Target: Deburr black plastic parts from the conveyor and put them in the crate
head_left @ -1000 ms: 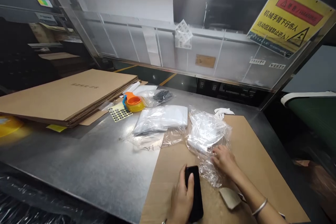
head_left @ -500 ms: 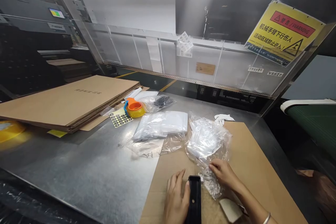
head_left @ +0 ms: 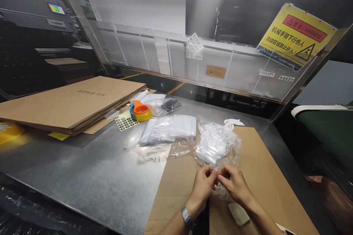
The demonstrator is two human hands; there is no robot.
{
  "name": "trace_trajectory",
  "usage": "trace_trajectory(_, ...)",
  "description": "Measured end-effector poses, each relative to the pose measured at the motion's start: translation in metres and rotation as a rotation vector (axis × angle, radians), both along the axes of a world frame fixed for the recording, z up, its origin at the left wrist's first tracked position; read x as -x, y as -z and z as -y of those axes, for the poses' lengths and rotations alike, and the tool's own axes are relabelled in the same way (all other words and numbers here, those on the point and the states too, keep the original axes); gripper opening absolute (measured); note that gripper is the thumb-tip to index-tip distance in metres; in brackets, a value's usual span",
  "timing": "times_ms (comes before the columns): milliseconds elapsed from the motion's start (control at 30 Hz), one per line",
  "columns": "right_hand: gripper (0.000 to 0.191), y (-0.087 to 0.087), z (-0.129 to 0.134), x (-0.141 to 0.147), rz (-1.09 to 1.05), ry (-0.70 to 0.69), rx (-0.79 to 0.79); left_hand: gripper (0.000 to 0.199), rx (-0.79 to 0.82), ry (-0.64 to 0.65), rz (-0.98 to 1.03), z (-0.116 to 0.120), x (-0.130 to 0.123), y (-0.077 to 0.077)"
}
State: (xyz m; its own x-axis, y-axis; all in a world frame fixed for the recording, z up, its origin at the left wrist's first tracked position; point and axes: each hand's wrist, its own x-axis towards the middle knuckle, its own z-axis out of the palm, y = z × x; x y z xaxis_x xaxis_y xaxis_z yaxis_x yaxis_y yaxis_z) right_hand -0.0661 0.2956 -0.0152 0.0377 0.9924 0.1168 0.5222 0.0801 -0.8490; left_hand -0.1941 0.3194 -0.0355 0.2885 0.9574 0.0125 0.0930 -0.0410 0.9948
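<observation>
Evidently the left hand (head_left: pixel 203 184) and right hand (head_left: pixel 234 185), fingers nearly closed, pinch the near end of a crumpled clear bag (head_left: pixel 215 143) on a cardboard sheet (head_left: pixel 267 180); light, even pressure should suit such thin film. The metal surface (head_left: pixel 110 176) carries stacked cardboard (head_left: pixel 77 101), a tape dispenser (head_left: pixel 142 112), a wrapped white packet (head_left: pixel 171 127) and a white glove (head_left: pixel 234 122); beyond hangs a yellow warning sign (head_left: pixel 296 38).

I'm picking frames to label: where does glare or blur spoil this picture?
Head view: glints break up the clear bag; glare whitens part of the bench; the yellow roll at the left edge is smeared; the left hand and right hand look fairly sharp, and large print on the sign is readable.
</observation>
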Motion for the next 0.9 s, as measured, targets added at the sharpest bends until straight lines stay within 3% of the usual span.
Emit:
trace_trajectory(133,0.024,-0.001,0.003,0.003,-0.070,0.107,-0.048,0.034,-0.115,-0.090,-0.111,0.004,0.015,0.000)
trace_trajectory(233,0.021,-0.006,0.008,0.012,-0.049,0.155,-0.112,0.022,-0.284,-0.160,-0.251,0.011,0.033,-0.003)
trace_trajectory(400,0.017,-0.025,0.022,0.038,0.089,-0.019,-0.194,0.031,-0.644,-0.154,-0.448,0.018,0.057,-0.011)
trace_trajectory(500,0.018,-0.028,0.031,0.044,0.162,-0.036,-0.193,0.028,-0.753,-0.176,-0.555,0.016,0.076,-0.012)
trace_trajectory(600,0.021,-0.012,0.047,0.046,0.234,0.072,-0.132,0.027,-0.778,-0.296,-0.659,0.015,0.099,-0.005)
trace_trajectory(700,0.023,0.020,0.070,0.054,0.343,0.141,-0.022,0.025,-0.778,-0.401,-0.740,0.021,0.118,0.007)
trace_trajectory(800,0.024,0.050,0.094,0.062,0.432,0.156,0.058,0.023,-0.785,-0.411,-0.797,0.034,0.128,0.022)
trace_trajectory(900,0.027,0.064,0.113,0.057,0.444,0.139,0.104,0.023,-0.795,-0.350,-0.820,0.047,0.129,0.035)
